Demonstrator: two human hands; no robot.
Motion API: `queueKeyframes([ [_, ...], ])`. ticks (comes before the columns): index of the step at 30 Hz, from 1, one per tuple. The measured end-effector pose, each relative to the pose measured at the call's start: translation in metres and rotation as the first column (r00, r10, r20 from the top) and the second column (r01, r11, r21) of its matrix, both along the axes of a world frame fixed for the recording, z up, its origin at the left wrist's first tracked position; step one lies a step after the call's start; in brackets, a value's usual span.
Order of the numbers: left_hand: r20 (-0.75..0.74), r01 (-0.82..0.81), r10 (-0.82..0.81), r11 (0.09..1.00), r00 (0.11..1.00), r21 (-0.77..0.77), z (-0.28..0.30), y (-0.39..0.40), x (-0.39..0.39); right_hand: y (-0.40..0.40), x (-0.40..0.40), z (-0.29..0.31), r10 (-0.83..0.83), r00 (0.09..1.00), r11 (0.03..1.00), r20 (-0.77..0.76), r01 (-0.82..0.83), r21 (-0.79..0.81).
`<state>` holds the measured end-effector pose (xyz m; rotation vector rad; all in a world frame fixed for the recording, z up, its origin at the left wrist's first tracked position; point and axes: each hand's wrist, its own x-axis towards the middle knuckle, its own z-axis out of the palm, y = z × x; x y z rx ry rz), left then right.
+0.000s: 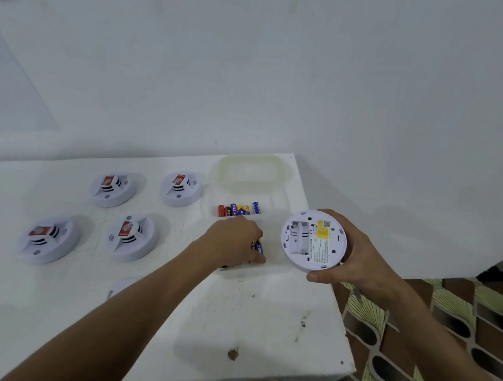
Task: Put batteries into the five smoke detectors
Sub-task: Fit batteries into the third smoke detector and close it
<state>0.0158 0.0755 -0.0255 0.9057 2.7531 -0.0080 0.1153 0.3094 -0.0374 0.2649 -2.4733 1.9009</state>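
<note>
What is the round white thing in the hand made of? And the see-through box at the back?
The smoke detector in the right hand looks like hard white plastic: smooth, matte, with moulded slots and a yellow paper-like label. The box lid looks like soft-sheen, cloudy, see-through plastic with rounded corners; it could be slightly bendy, but that's unclear.

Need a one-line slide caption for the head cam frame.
Right hand holds a smoke detector with its battery bay open; left hand picks batteries from the table.
</note>
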Motion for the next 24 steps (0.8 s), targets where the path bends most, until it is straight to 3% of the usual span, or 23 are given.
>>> queueKeyframes([
  [7, 0.081, -0.054, 0.049, 0.997, 0.996, 0.056, -0.003, 0.005, -0.001, 0.005, 0.003, -0.002, -0.025, 1.0, 1.0, 0.001, 0.025, 0.018],
  [12, 0.016, -0.068, 0.068, 0.998, 0.998, -0.01, -0.009, 0.007, 0.002, 0.002, 0.001, -0.001, -0.025, 1.0, 1.0, 0.0, 0.025, 0.016],
  [16, 0.068, -0.055, 0.047, 0.991, 0.997, 0.118, -0.013, 0.003, 0.002, 0.0, 0.0, -0.001, -0.031, 1.0, 0.999, 0.002, 0.031, 0.026],
  [24, 0.13, 0.157, -0.176, 0.977, 0.976, 0.143, 0.002, 0.009, 0.002, -0.001, -0.001, 0.0, -0.029, 0.999, 1.0, -0.016, 0.029, -0.002],
])
